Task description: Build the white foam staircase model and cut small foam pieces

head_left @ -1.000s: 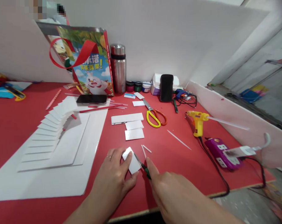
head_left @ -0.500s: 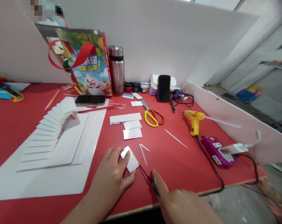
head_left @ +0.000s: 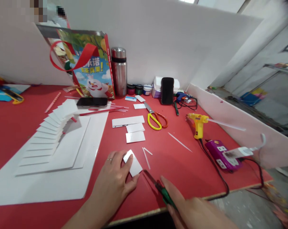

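Observation:
My left hand (head_left: 116, 176) holds a small white board piece (head_left: 134, 165) down on the red tabletop, index finger on its face, thumb at its lower corner. In my right hand (head_left: 194, 208) is a green-handled craft knife (head_left: 166, 194). Its blade tip points at the piece's lower right corner, a small gap apart. Two thin white strips (head_left: 146, 158) lie just beyond the piece. Behind it are more small white boards (head_left: 135, 137), and scissors (head_left: 154, 121) with one yellow and one orange handle.
At left, a white fan-stepped board model (head_left: 63, 159) stands on a large white sheet (head_left: 63, 190). A yellow glue gun (head_left: 198, 125) and a purple power box (head_left: 221, 152) with cables are at right. A steel flask (head_left: 119, 73), a gift bag (head_left: 91, 63) and a phone (head_left: 167, 90) stand behind.
My right hand has drawn the knife back from the board piece, toward the lower right, and the blade has come off its corner. My left hand has stayed put.

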`<state>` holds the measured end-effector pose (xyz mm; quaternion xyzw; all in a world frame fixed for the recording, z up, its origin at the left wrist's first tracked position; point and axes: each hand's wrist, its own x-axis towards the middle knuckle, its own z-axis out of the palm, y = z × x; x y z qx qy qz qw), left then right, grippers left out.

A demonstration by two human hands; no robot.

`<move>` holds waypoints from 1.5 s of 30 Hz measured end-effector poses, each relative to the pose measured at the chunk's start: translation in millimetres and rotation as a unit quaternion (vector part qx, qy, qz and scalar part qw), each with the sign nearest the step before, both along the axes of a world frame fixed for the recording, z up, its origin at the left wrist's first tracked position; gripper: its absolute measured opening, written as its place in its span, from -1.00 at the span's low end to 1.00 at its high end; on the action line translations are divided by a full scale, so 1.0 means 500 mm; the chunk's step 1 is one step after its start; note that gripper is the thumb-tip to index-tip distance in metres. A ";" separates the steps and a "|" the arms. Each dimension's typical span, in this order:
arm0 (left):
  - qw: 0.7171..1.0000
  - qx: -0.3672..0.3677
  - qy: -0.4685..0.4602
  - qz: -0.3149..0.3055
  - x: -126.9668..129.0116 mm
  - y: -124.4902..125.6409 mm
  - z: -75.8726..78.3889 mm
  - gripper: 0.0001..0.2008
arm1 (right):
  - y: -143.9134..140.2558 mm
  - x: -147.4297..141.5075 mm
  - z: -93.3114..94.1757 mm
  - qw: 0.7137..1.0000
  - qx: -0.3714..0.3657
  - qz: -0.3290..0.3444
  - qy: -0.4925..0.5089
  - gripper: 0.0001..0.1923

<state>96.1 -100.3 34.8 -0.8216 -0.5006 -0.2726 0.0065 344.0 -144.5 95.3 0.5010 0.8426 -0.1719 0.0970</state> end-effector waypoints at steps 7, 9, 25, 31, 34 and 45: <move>1.000 0.010 -0.005 -0.009 0.001 0.001 0.004 -0.66 | 0.083 -0.091 0.058 0.997 -0.057 -0.047 0.014 -0.38; 1.000 0.005 -0.007 -0.008 0.002 0.001 0.005 -0.66 | 0.105 -0.114 0.062 0.996 -0.076 -0.051 -0.001 -0.37; 1.000 0.001 0.004 0.004 0.003 0.001 0.006 -0.63 | 0.151 -0.150 0.075 0.991 -0.116 -0.053 -0.030 -0.33; 1.000 -0.001 0.014 0.002 0.003 0.001 0.010 -0.63 | 0.153 -0.159 0.082 0.996 -0.071 -0.017 -0.059 -0.32; 1.000 -0.002 0.016 -0.001 0.003 0.001 0.012 -0.64 | 0.146 -0.160 0.086 0.996 -0.049 0.011 -0.072 -0.29; 1.000 0.000 0.010 0.004 0.002 0.001 0.006 -0.66 | 0.078 -0.098 0.044 0.995 -0.037 0.048 -0.083 -0.23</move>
